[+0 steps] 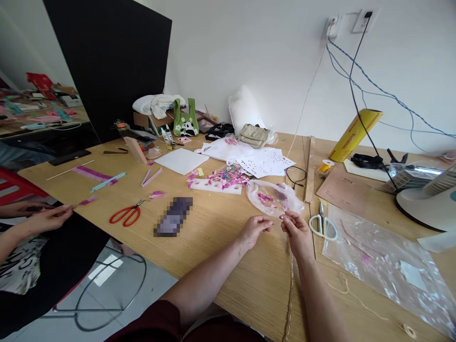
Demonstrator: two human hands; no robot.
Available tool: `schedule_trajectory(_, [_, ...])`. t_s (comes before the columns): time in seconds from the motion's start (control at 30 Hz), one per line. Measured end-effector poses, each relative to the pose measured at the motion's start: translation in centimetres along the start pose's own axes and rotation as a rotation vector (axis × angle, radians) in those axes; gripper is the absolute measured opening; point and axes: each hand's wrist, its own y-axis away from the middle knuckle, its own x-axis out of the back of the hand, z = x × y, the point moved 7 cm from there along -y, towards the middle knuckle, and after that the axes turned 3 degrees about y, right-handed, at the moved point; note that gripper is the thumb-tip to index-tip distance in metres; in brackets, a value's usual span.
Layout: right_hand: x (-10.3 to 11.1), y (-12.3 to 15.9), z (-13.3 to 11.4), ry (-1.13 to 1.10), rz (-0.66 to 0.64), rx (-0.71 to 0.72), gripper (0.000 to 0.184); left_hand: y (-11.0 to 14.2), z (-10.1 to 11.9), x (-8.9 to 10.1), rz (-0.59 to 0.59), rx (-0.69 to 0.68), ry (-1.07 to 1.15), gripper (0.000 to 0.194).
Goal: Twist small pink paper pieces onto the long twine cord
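Observation:
My left hand point(257, 230) is held above the table with thumb and fingertips pressed together. Whatever is in that pinch is too small to make out. Just to its right, my right hand point(297, 232) also pinches, with a tiny pale spot at its fingertips that I cannot identify. The two hands are slightly apart. Behind them lies a clear plastic bag point(256, 194) with pink-purple petal pieces point(267, 199) in it. A twisted beige cord point(291, 280) runs below my right wrist to the near edge. White-handled scissors point(323, 227) rest right of my right hand.
A white foam block point(217, 186) holds several pink flowers. Red-handled scissors point(126, 214) and a blurred-out dark rectangle point(173, 217) lie to the left. At far left are another person's hands point(53, 218). A plastic sheet point(388, 266) and a fan point(431, 199) are on the right.

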Motion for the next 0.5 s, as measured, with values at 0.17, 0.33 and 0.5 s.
schedule_trajectory(0.17, [-1.3, 0.4, 0.5, 0.06, -0.061, -0.015, 0.022, 0.1, 0.0, 0.0, 0.03, -0.017, 0.15, 0.025])
schedule_trajectory(0.33, [-1.9, 0.6, 0.4, 0.097, -0.078, 0.001, 0.021, 0.2, 0.3, -0.5, 0.013, -0.05, 0.046, 0.026])
schedule_trajectory(0.5, [-1.1, 0.4, 0.0, 0.076, -0.083, 0.001, 0.022, 0.4, 0.4, -0.8, -0.018, -0.058, -0.136, 0.029])
